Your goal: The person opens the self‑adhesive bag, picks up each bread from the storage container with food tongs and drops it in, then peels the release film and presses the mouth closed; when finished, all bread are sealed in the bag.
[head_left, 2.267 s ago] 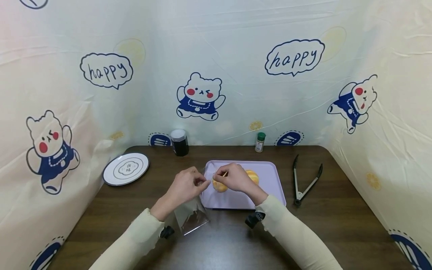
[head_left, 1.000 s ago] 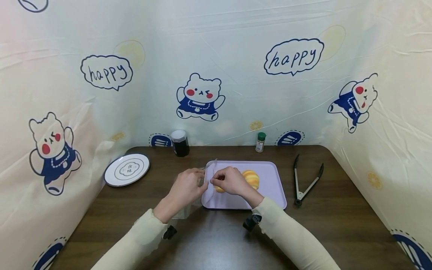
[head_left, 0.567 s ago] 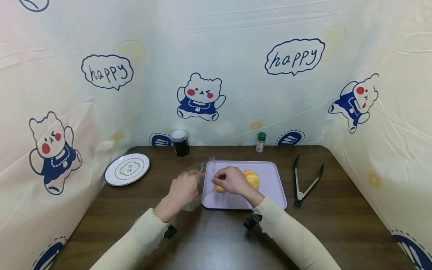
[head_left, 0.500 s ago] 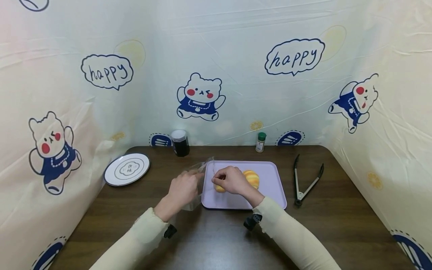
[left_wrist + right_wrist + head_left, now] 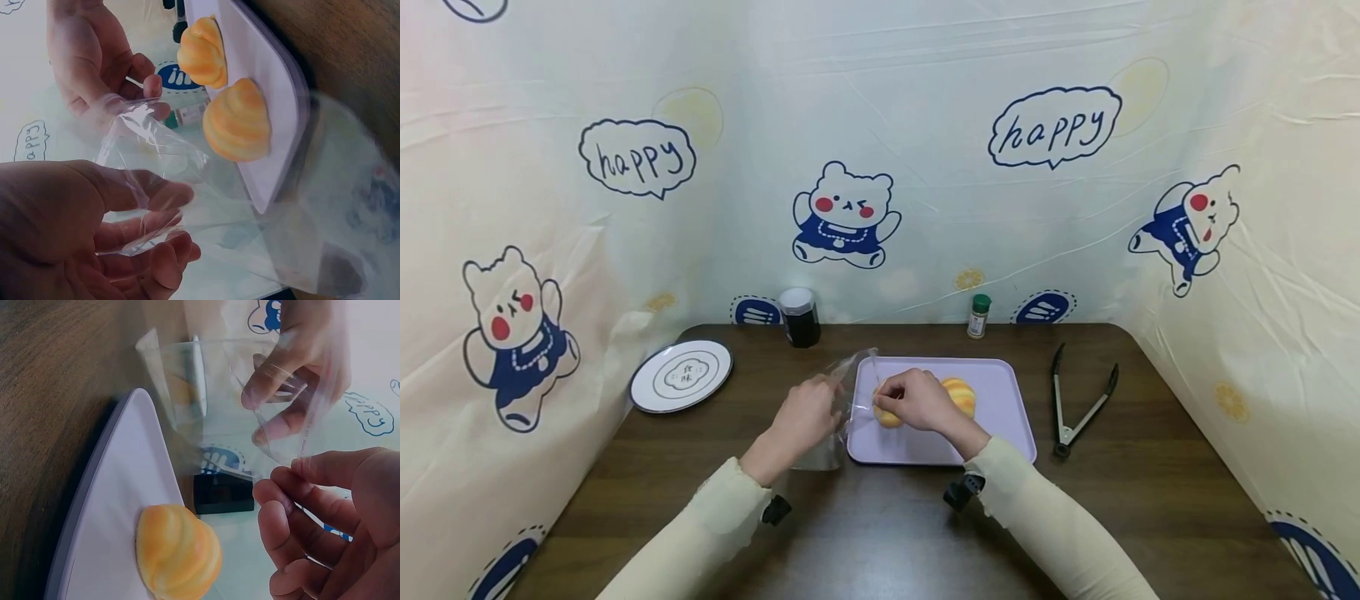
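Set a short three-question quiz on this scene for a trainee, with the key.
1. Which hand pinches the edge of the clear bag?
2. How many bread rolls lie on the lilac tray? A) one B) two C) four
3. True or false: the tongs lie on the table with their arms spread, to the right of the tray.

Key:
1. The right hand.
2. B.
3. True.

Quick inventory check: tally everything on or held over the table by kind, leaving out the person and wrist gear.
Plastic bag: 1
Bread rolls: 2
Tray: 1
Plate: 1
Dark jar: 1
Green-capped bottle: 1
Tongs: 1
Total: 8
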Motion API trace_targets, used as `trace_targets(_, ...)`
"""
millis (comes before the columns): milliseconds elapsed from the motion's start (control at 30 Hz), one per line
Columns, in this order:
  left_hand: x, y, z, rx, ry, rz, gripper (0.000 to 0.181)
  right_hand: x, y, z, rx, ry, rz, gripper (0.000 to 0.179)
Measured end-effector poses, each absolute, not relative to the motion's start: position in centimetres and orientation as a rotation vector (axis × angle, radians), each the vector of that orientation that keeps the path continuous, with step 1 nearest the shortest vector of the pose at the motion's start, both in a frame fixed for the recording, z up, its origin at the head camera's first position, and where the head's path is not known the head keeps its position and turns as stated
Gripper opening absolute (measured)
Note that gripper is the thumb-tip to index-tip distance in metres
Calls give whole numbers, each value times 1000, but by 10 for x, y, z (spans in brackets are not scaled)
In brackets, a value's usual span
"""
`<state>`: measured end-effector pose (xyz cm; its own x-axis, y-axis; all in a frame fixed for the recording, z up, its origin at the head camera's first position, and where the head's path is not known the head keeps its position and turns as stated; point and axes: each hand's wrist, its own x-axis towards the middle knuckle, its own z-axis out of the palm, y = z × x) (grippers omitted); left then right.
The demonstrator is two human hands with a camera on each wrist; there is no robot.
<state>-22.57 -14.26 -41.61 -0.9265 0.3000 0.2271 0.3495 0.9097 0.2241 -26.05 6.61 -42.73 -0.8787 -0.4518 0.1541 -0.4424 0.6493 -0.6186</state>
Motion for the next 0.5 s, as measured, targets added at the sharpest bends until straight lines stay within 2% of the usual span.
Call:
trace_targets(133,-227,-143,-416,-497,-2885,-428,19,-261,66,-428,-763,2835,-1055,13)
trace_targets(333,-228,-143,-418,-524,-2897,-421,24,-260,66,-427,-756,2825,-1038,13)
trace_targets(500,-228,-144,-419,-499,-2875,-429,13,-260,67,-427,-747,2834,-1023,13)
